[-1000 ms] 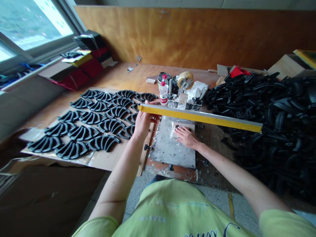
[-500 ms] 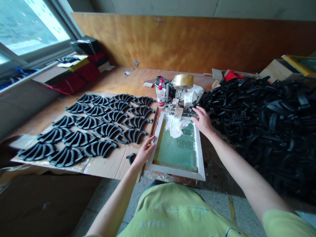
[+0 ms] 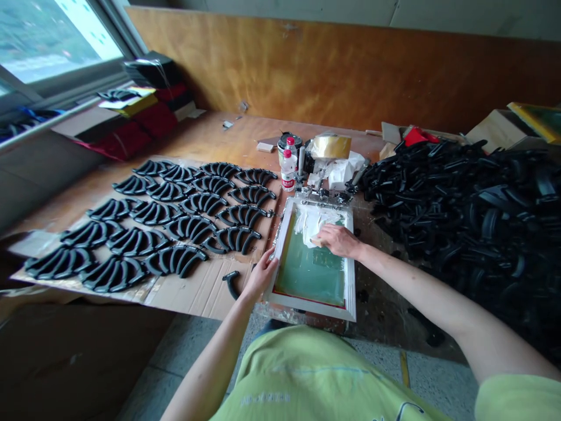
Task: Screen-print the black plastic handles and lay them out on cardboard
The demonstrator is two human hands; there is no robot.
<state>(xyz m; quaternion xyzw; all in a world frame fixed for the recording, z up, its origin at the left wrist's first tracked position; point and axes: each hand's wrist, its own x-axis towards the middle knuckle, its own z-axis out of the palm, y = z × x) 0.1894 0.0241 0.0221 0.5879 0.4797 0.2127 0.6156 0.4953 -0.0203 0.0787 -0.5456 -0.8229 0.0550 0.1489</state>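
Observation:
A silk-screen printing frame (image 3: pixel 348 307) with a pale metal border and green mesh (image 3: pixel 309 280) lies in front of me. White ink (image 3: pixel 307 221) is smeared over the mesh's far end. My right hand (image 3: pixel 338 240) is closed over the mesh at the near edge of the ink. It grips a small squeegee, mostly hidden under the fingers. At the frame's left border, my left hand (image 3: pixel 264 270) is closed on the edge. A single curved black plastic piece (image 3: pixel 232 285) lies on cardboard just left of that hand.
Rows of fan-shaped black parts (image 3: pixel 135 240) cover the cardboard (image 3: pixel 193 298) on the left. Black pieces form a big heap (image 3: pixel 460 216) on the right. Behind the frame stand a red-capped bottle (image 3: pixel 288 172), a tape roll (image 3: pixel 332 146) and a hinge clamp (image 3: pixel 326 195).
My right hand has moved from the frame's far right corner onto the inked mesh and closed. The beige squeegee has gone from the frame's far end. My left hand stays at the left border.

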